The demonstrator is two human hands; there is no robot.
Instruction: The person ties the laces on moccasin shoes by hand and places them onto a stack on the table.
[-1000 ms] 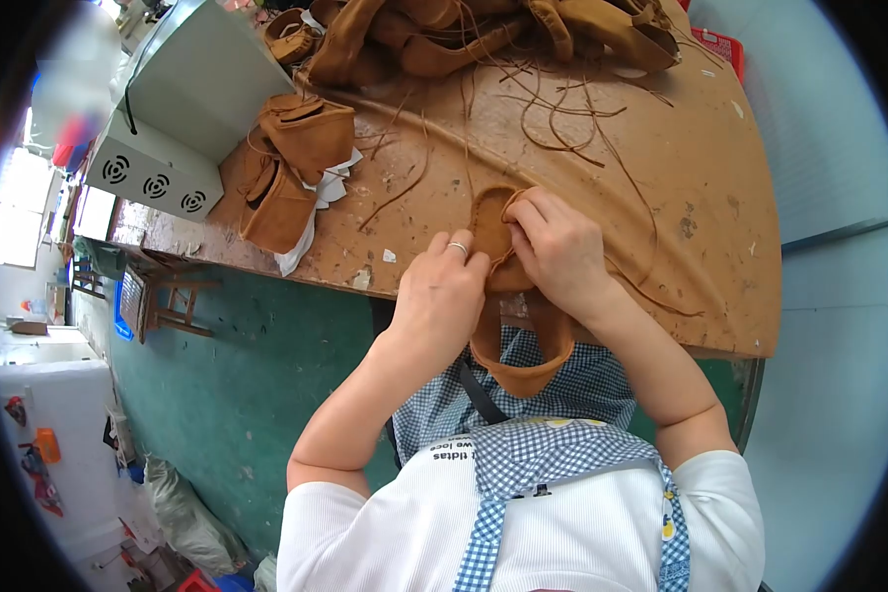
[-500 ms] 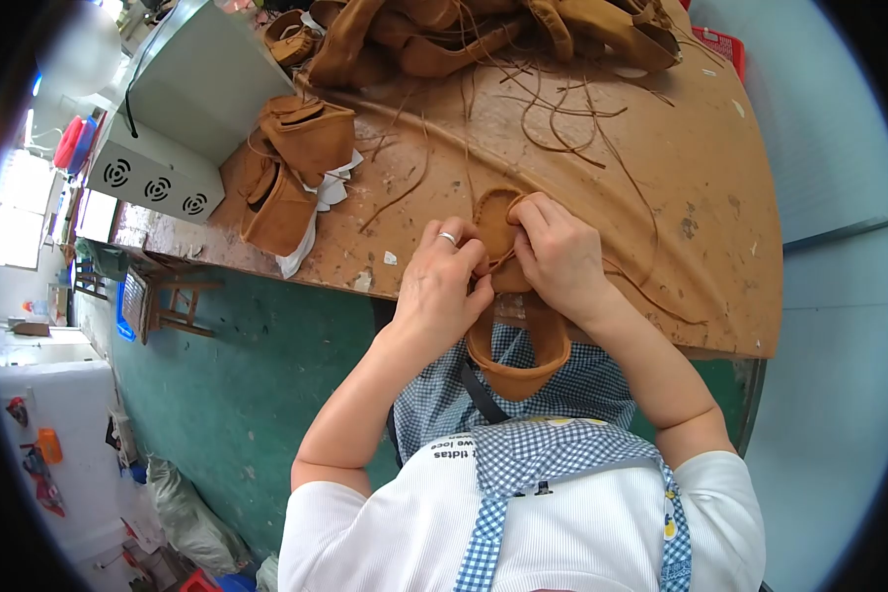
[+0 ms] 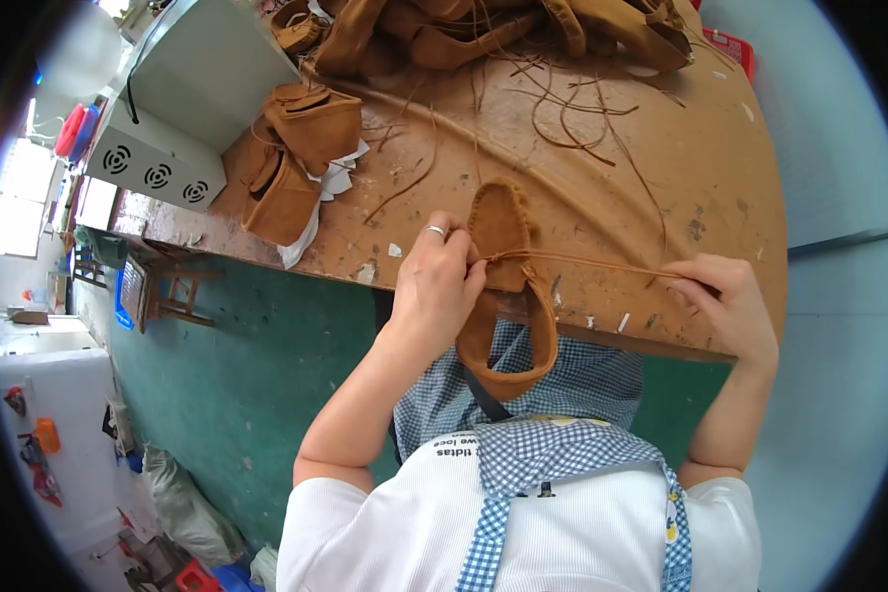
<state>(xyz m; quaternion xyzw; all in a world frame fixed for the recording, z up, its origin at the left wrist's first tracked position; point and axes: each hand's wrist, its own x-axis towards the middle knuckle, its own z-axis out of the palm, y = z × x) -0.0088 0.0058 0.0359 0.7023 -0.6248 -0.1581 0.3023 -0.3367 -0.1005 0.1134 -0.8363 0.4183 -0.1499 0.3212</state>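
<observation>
A tan suede moccasin upper (image 3: 500,219) lies at the table's near edge, its stitched toe pointing away and its heel loop hanging over my lap. My left hand (image 3: 434,281), with a ring on one finger, pinches the upper's left side by the tongue. From there a thin leather lace (image 3: 597,260) stretches taut to the right. Closed around the lace's far end is my right hand (image 3: 725,301), out over the right part of the table.
A pile of brown suede uppers (image 3: 503,39) with trailing laces lies at the back. Two tan moccasin pieces (image 3: 311,128) with white paper sit at left, beside a grey metal machine (image 3: 158,173). A red basket (image 3: 730,49) stands behind the right edge.
My right hand has moved from the upper far to the right, drawing the lace out straight. My left hand stays on the upper, which has shifted slightly left.
</observation>
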